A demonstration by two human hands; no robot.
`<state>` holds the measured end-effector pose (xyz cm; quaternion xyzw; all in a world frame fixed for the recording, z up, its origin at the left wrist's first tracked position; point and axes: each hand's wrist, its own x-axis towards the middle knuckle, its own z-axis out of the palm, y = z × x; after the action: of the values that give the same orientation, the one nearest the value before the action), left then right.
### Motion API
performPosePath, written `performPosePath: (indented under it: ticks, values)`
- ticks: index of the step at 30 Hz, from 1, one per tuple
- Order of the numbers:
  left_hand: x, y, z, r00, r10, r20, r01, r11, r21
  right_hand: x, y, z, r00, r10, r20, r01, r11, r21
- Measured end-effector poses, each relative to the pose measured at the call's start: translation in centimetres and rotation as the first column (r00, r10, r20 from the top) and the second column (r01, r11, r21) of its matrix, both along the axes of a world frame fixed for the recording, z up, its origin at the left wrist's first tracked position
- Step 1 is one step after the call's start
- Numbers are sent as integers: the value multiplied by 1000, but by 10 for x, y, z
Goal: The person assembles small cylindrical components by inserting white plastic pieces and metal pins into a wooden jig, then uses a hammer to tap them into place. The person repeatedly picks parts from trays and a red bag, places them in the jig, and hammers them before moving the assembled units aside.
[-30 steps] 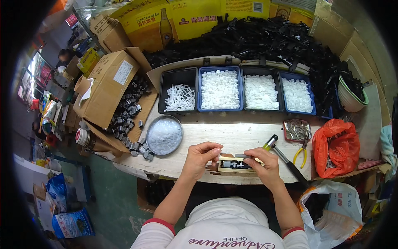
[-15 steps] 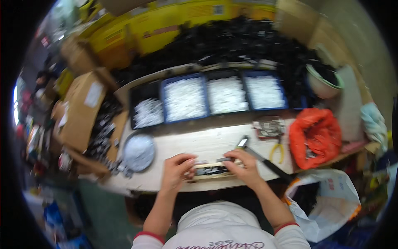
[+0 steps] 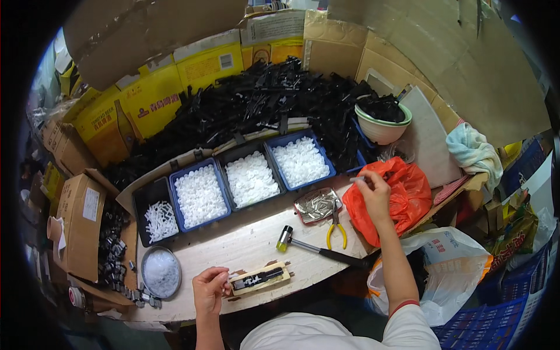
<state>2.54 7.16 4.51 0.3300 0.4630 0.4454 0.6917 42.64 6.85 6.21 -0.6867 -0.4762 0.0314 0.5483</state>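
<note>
A narrow cream block (image 3: 256, 279) with a black part (image 3: 255, 279) set along it lies near the table's front edge. At its left end is my left hand (image 3: 209, 290), thumb and fingertips pinched together; what they hold, if anything, is too small to make out. My right hand (image 3: 374, 193) is raised over the left side of a red plastic bag (image 3: 402, 201), fingers closed on a small grey piece (image 3: 356, 179). Between the block and the bag lies a hammer (image 3: 312, 246) with a yellow-and-silver head and black handle.
Yellow-handled pliers (image 3: 336, 228) rest against a dish of small metal pins (image 3: 318, 206). Trays of white plastic parts (image 3: 201, 192) line the table's back, before a heap of black parts (image 3: 256, 96). A round bowl of small white pieces (image 3: 161, 272) stands left, beside a cardboard box (image 3: 79, 227).
My right hand has left the cream block and moved right and away to the red bag, a grey piece in its fingers. My left hand stays at the block's left end. The view has turned.
</note>
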Motion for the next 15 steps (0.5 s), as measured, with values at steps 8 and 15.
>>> performPosePath:
  ticks: [8, 15]
  values:
    - [-11, -3, -8, 999, 33, 26, -34, 999, 9, 46, 32, 29, 978, -135, 161, 128, 990, 56]
    - [-8, -2, -13, 999, 24, 27, -24, 1000, -7, 75, 43, 3, 915, -120, 384, 188, 971, -145]
